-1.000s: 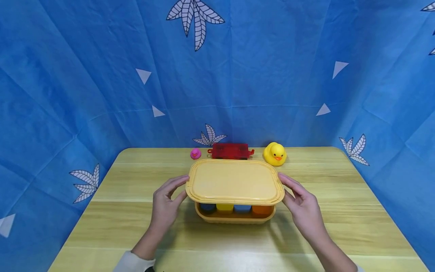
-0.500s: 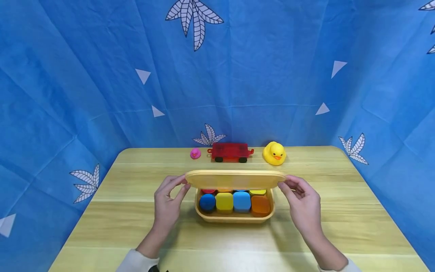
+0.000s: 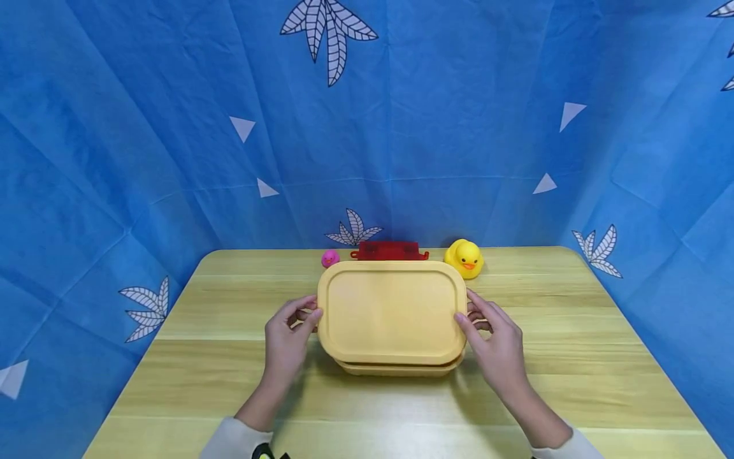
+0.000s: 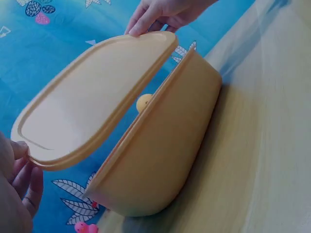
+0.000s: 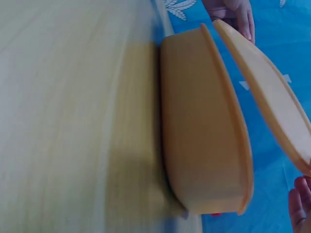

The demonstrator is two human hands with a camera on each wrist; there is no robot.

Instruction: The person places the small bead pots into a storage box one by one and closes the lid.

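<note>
A pale yellow-orange lid (image 3: 392,312) hangs tilted over a matching plastic box (image 3: 395,370) on the table. My left hand (image 3: 287,338) pinches the lid's left end between thumb and fingers; my right hand (image 3: 497,347) grips the right end the same way. From the head view the lid hides the box's contents and most of its rim. In the left wrist view a gap separates the lid (image 4: 92,97) from the box (image 4: 155,141), and the right wrist view shows the same gap between lid (image 5: 267,87) and box (image 5: 204,121).
Behind the lid stand a small pink duck (image 3: 330,258), a red toy wagon (image 3: 390,250) partly hidden by the lid, and a yellow rubber duck (image 3: 464,259). A blue patterned cloth (image 3: 390,127) rises behind the wooden table (image 3: 201,357).
Half a second ago the lid stood nearly edge-on, showing colourful blocks in the box. Now its broad face is turned toward the head camera and covers them. Both hands kept hold of it.
</note>
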